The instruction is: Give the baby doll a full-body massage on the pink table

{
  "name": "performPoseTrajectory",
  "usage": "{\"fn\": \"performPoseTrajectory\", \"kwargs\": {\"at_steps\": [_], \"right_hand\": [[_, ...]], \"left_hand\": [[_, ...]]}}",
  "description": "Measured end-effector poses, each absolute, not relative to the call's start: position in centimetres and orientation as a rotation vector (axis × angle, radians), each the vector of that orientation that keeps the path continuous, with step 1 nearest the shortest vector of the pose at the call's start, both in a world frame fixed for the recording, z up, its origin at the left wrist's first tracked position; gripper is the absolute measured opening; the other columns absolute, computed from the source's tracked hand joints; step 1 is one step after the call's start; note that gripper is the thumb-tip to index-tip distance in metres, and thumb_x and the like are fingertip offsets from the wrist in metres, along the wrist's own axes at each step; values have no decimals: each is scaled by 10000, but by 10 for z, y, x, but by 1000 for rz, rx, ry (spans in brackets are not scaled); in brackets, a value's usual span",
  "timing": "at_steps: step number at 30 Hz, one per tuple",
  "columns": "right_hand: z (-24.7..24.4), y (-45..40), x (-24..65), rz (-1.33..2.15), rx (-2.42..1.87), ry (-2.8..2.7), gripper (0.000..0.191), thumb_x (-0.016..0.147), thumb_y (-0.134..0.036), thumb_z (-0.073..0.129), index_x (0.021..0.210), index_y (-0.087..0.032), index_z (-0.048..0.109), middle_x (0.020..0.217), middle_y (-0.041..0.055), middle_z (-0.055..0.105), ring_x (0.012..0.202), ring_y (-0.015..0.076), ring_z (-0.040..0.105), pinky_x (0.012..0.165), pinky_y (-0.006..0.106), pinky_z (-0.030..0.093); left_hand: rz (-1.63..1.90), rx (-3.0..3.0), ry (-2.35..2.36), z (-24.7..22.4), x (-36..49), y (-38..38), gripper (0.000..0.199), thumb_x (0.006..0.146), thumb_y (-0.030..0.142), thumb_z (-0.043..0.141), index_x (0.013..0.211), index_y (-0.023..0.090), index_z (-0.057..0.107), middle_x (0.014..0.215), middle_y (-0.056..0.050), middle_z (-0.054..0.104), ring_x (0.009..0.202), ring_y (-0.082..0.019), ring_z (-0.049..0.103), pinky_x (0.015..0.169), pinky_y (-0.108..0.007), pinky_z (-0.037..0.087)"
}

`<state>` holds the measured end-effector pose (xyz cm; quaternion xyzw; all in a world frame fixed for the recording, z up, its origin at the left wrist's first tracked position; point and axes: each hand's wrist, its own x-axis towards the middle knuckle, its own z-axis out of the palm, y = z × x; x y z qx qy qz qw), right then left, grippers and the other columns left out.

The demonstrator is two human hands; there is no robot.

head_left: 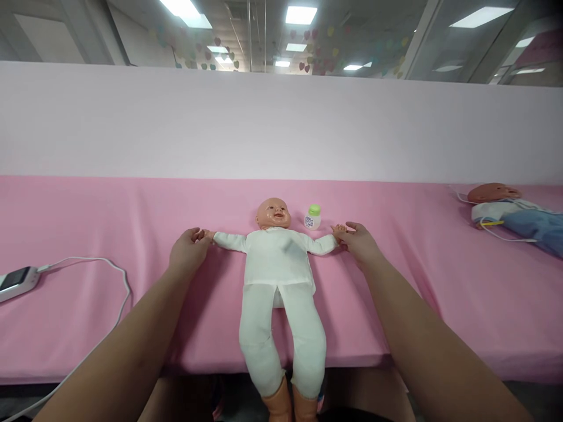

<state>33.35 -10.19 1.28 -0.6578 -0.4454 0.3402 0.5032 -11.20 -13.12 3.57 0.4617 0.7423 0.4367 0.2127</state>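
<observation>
A baby doll (278, 258) in a white cloth top and leggings lies face up on the pink sheet, arms stretched out sideways and legs past the front edge. My left hand (190, 247) has its fingers closed round the doll's hand at the left. On the other side, my right hand (357, 239) holds the doll's other hand between thumb and fingers. Beside the doll's head stands a small clear bottle (312, 218) with a green cap, short of my right hand.
The pink-covered table (457, 269) meets a white wall (281, 126). A white device (18, 282) with a cable lies at the left. At the far right lies a second doll (492, 193) in blue and white, with thin tubing around it.
</observation>
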Motion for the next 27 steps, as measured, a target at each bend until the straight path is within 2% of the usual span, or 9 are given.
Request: {"fn": "performPoseTrajectory", "kwargs": {"at_steps": [3,7,10,13,16,19,22,27], "right_hand": [[25,-110,323,1090,-1335,-892,824,717,-340,908,1416,-235,486,1411,162,640,1113,297,732,868,424,665],[36,-123,306,1150,-1074,-983,676,717,-322,927,1300,-253,594,1348,119,696,1167,303,715,926,455,653],[39,-133,292,1076,-1004,-1155,608,754,-360,900,1289,-241,636,1265,103,734,1161,298,708,979,491,617],[39,-146,277,939,-1006,-1407,444,825,-328,818,1241,-247,686,1206,84,749,1143,280,701,1005,499,589],[40,-157,265,735,-1039,-1729,321,878,-242,705,1196,-274,730,1169,60,754,1080,260,704,980,490,585],[42,-163,259,490,-976,-2000,383,865,-130,622,1191,-290,744,1193,45,754,1128,264,679,977,479,576],[44,-163,258,346,-859,-2156,448,834,-55,569,1179,-277,750,1187,39,764,1200,269,656,1033,489,552],[48,-165,251,298,-866,-2349,543,769,-2,569,1219,-256,734,1237,45,752,1239,289,633,1117,540,488]], "left_hand": [[1537,1028,1651,37,-104,-134,618,827,379,778,1385,218,567,1420,-161,648,1225,-314,682,991,-435,570],[1660,900,1428,39,-93,-140,657,774,334,863,1349,191,580,1358,-152,676,1172,-280,710,1019,-421,581],[1645,996,1417,39,-83,-144,517,789,413,848,1217,189,665,1263,-130,718,1129,-289,720,990,-443,587],[1565,1187,1443,40,-69,-151,402,830,495,793,1089,195,724,1174,-106,754,1118,-301,713,959,-445,584],[1472,1500,1489,41,-53,-161,360,887,501,730,1123,230,747,1167,-75,774,1111,-297,711,969,-438,573],[1327,1964,1457,41,-42,-171,320,914,418,707,1193,271,758,1202,-52,775,1114,-280,712,1012,-429,563],[1156,2403,1317,40,-38,-173,335,924,295,658,1243,262,755,1271,-71,749,1194,-284,688,1055,-441,554],[1074,2615,1294,35,-35,-170,369,887,167,600,1216,251,744,1262,-72,742,1225,-269,666,1065,-442,554]]}}
